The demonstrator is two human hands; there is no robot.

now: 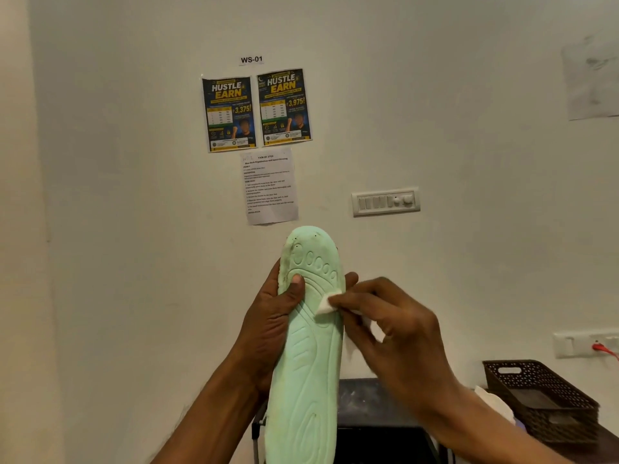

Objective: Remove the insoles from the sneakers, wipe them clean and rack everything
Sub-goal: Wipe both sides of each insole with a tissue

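Note:
A pale green insole (310, 356) stands upright in front of me, toe end up, its embossed underside facing me. My left hand (268, 316) grips it from the left, thumb pressed on the front near the toe area and fingers wrapped behind. My right hand (388, 326) pinches a small white wipe (326, 304) and presses it against the insole's right edge, just below the toe marks. No sneakers are in view.
A dark rack top (368, 406) lies below the insole. A brown perforated basket (542, 396) sits at the lower right, with a white object (492, 405) beside it. Wall posters (256, 110), a switch panel (385, 201) and a socket with a red plug (599, 346) are behind.

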